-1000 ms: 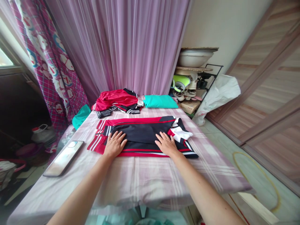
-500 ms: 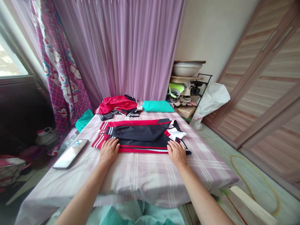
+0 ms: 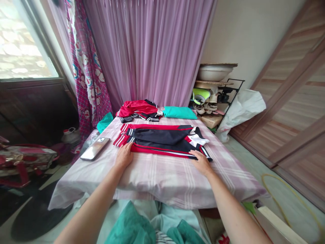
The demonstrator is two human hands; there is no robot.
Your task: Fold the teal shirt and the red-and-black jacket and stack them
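A folded sports jacket point(image 3: 162, 136), black and red with white stripes, lies flat before me on the table. Its striped cuffs point left, and its white-and-black collar area is at the right. My left hand point(image 3: 124, 156) rests at the near left corner by the cuffs, fingers laid flat on the cloth. At the near right corner, my right hand point(image 3: 201, 162) touches the hem with its fingers stretched out. Behind it lie a loosely heaped red and black garment point(image 3: 138, 110) and a folded turquoise cloth point(image 3: 179, 112).
A phone point(image 3: 95, 148) lies on the checked tablecloth point(image 3: 162, 176), left of the jacket. Purple curtains point(image 3: 149, 51) hang behind the table. On the right stand a rack with shoes point(image 3: 210, 106) and a white bag point(image 3: 243, 110), before a wooden wardrobe point(image 3: 286, 101).
The view has swung left. Both hands have drawn slightly back toward the jacket's near edge, the right one also shifting a little toward its right end. The jacket keeps its shape.
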